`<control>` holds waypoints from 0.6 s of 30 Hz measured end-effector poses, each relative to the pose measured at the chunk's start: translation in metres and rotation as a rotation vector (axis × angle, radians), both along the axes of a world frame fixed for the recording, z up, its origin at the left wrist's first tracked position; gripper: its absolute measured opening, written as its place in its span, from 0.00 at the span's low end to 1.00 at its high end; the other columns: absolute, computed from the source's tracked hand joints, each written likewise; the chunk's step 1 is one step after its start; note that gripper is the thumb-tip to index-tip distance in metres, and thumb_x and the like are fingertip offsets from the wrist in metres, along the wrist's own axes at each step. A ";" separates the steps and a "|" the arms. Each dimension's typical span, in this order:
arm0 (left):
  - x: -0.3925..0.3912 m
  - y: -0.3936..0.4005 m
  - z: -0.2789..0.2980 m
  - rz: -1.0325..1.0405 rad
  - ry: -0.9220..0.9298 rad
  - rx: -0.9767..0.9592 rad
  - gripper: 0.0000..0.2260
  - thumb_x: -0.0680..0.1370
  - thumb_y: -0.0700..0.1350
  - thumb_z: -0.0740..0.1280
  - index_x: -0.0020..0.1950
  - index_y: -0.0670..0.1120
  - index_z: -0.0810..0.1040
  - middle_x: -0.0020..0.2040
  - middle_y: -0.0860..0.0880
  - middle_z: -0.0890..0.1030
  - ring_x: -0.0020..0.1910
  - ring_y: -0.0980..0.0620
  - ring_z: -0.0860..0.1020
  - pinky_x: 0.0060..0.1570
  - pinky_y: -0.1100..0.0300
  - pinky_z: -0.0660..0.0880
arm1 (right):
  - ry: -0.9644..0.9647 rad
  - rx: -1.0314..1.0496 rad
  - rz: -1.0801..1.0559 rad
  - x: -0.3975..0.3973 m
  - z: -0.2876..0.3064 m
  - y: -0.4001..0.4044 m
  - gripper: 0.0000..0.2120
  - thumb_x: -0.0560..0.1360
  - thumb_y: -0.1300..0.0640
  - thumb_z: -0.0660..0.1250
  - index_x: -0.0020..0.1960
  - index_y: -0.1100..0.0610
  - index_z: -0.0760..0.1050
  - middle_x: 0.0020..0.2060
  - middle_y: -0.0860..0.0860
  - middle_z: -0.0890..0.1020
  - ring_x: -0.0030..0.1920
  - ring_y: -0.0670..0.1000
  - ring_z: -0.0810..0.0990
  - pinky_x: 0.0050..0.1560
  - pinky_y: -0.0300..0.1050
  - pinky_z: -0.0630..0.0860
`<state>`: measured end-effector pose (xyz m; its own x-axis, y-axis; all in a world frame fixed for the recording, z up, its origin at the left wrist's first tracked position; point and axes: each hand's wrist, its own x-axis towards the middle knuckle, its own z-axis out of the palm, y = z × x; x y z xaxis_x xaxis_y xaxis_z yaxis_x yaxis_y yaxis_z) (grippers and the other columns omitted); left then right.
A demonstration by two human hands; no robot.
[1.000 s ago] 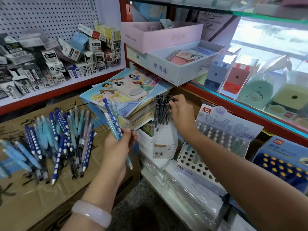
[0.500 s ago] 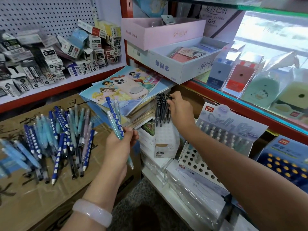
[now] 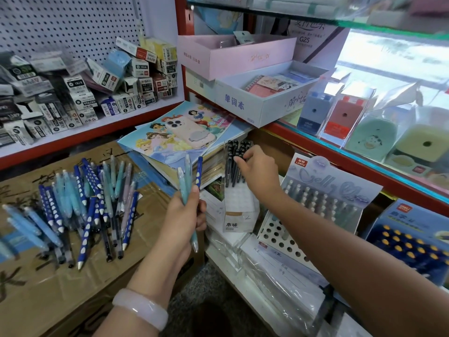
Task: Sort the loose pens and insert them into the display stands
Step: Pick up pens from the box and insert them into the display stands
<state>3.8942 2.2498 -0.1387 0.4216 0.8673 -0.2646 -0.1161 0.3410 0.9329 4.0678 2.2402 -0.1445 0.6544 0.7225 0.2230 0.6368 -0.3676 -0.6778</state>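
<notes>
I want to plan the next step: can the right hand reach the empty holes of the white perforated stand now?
Probably yes: the right hand is at the black pens, and the perforated stand lies uncovered just below its forearm.

**What the view leaves unclear**

The right hand point(image 3: 261, 172) covers part of the black pens point(image 3: 233, 164), so whether its fingertips pinch one cannot be told. The left hand point(image 3: 183, 218) hides the middle of the pens it grips point(image 3: 188, 176). In the loose pile point(image 3: 80, 205), lower pens lie buried under others, and the leftmost are blurred and cut by the frame edge. Print on the small boxes point(image 3: 80, 98) is too small to read. The top shelf point(image 3: 364, 10) is blurred.
</notes>
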 end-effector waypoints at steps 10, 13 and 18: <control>0.005 -0.017 -0.002 -0.097 0.056 0.149 0.05 0.81 0.41 0.59 0.46 0.44 0.70 0.31 0.48 0.72 0.21 0.56 0.66 0.21 0.65 0.64 | 0.768 0.069 0.319 -0.033 0.029 -0.015 0.13 0.79 0.56 0.61 0.38 0.60 0.73 0.31 0.55 0.76 0.27 0.46 0.74 0.28 0.34 0.74; 0.009 -0.031 0.000 -0.150 0.067 0.180 0.04 0.81 0.41 0.58 0.51 0.43 0.71 0.33 0.46 0.75 0.23 0.56 0.71 0.22 0.65 0.69 | 0.686 0.027 0.353 -0.024 0.043 -0.033 0.11 0.78 0.58 0.63 0.38 0.61 0.73 0.31 0.56 0.76 0.26 0.43 0.76 0.31 0.33 0.77; 0.022 -0.061 -0.002 -0.195 0.136 0.202 0.06 0.81 0.43 0.57 0.48 0.45 0.72 0.34 0.47 0.76 0.28 0.51 0.72 0.23 0.65 0.71 | 0.531 0.106 0.182 0.011 0.079 -0.090 0.10 0.79 0.59 0.62 0.40 0.61 0.73 0.32 0.56 0.79 0.31 0.47 0.78 0.36 0.36 0.78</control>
<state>3.9159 2.1891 -0.1409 0.5575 0.8146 -0.1603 0.0638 0.1505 0.9866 4.0791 2.1498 -0.0659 0.5632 0.8260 -0.0252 0.2458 -0.1965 -0.9492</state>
